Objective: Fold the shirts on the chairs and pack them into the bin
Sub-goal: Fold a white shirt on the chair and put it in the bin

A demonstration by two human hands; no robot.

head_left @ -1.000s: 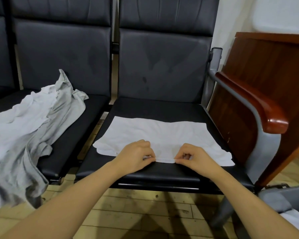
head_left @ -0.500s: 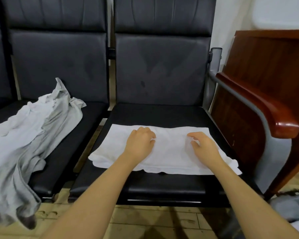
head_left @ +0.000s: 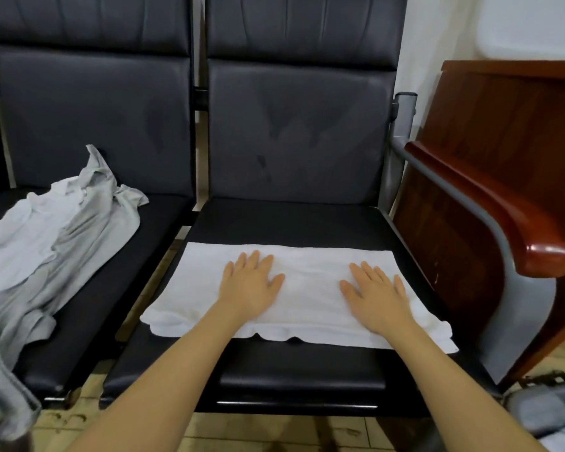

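Shirts, two groups: one white shirt [head_left: 307, 288], folded flat on the right chair [head_left: 291, 220], and a crumpled grey heap [head_left: 46, 256] draped over the left chair [head_left: 163, 213]; the number of garments in it cannot be told. Left hand [head_left: 250, 285] and right hand [head_left: 377, 293] lie palm-down on the white shirt, fingers straight, grasping nothing. Wooden armrest [head_left: 503, 210] flanks the right chair; bin corner [head_left: 542, 415] at lower right.

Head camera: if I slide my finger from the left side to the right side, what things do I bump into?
Grey shirt pile → left hand → right hand, both flat on the folded white shirt → wooden armrest.
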